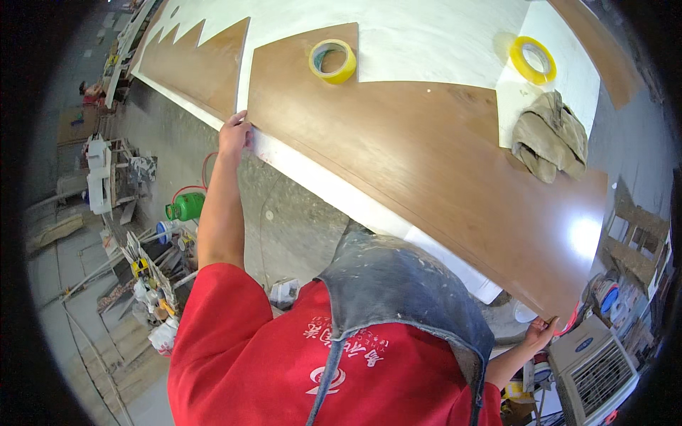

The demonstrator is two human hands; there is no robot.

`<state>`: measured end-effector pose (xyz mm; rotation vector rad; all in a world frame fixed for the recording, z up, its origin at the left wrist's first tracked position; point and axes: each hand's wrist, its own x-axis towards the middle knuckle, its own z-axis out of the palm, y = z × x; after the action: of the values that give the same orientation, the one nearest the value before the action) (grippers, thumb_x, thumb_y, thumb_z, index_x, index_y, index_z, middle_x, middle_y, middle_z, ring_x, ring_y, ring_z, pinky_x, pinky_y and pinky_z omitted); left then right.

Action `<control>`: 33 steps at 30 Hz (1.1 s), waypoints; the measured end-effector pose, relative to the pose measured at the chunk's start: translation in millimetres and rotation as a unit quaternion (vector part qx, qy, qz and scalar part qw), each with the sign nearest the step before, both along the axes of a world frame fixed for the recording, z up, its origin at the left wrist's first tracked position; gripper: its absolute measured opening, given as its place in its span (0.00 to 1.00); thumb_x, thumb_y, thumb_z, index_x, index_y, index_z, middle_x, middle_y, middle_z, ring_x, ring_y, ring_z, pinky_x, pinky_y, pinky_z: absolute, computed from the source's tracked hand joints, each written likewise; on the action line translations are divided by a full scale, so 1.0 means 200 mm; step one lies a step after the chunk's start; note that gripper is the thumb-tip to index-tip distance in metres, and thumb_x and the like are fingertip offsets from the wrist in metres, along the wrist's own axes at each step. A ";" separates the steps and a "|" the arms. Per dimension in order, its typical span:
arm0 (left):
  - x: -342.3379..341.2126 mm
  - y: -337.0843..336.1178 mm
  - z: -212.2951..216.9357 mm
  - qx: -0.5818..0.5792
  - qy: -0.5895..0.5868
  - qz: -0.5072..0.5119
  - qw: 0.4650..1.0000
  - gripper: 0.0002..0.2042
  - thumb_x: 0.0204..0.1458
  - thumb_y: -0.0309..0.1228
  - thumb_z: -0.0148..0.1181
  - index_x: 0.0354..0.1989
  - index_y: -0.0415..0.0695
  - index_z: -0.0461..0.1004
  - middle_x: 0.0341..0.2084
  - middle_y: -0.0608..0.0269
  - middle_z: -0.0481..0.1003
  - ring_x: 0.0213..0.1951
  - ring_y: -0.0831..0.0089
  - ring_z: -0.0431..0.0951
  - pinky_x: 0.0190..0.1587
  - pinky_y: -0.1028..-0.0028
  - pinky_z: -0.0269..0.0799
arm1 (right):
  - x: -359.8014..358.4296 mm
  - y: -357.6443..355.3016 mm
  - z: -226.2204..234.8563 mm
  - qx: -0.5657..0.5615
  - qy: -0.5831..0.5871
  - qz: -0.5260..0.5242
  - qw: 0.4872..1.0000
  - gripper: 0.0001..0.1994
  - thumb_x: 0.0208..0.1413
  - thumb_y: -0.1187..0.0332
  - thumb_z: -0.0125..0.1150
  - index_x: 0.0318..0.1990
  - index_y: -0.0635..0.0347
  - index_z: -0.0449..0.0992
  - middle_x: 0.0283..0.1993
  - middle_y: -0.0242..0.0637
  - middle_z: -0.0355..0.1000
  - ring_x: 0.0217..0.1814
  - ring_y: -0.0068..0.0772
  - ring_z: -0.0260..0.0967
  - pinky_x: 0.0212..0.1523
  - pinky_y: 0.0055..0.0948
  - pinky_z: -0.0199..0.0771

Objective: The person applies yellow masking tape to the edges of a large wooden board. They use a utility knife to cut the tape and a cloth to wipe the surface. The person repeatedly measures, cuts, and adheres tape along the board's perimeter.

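left hand (234,135) and right hand (543,331) each close their grip on opposite ends of the long brown wooden veneer sheet (426,170) lying on the white table (320,184).

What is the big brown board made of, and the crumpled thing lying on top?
The brown board both hands grip looks like thin wood veneer or laminate: visible grain, slight sheen with glare. The crumpled thing looks like cloth, probably a tan work rag or glove: soft folds, matte.
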<state>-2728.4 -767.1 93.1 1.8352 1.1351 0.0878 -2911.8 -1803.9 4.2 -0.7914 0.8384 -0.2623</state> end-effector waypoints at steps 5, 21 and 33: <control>-0.05 -0.02 0.01 0.001 -0.011 0.010 1.000 0.25 0.55 0.23 0.55 0.64 0.41 0.70 0.30 0.66 0.74 0.27 0.78 0.71 0.25 0.74 0.68 | 0.14 0.24 0.13 -0.023 0.032 -0.044 0.998 0.11 0.67 0.63 0.59 0.45 0.61 0.79 0.37 0.35 0.81 0.31 0.24 0.73 0.35 0.25 0.78; -0.03 -0.01 0.02 -0.012 -0.009 0.010 1.000 0.24 0.56 0.22 0.55 0.64 0.41 0.70 0.32 0.66 0.74 0.28 0.77 0.72 0.25 0.73 0.70 | 0.13 0.20 0.10 -0.006 0.011 -0.047 0.999 0.15 0.66 0.66 0.59 0.54 0.66 0.75 0.55 0.41 0.78 0.56 0.36 0.75 0.55 0.36 0.81; -0.04 0.00 0.01 -0.006 -0.013 0.012 1.000 0.24 0.56 0.22 0.56 0.64 0.42 0.70 0.33 0.66 0.75 0.28 0.77 0.73 0.25 0.74 0.71 | 0.13 0.19 0.08 -0.030 0.010 -0.059 0.998 0.17 0.66 0.67 0.59 0.57 0.69 0.73 0.57 0.43 0.76 0.57 0.36 0.74 0.58 0.36 0.79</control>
<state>-2736.7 -767.7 94.1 1.8054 1.1370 0.1182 -2886.8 -1766.2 20.5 -0.8014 0.9004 -0.3866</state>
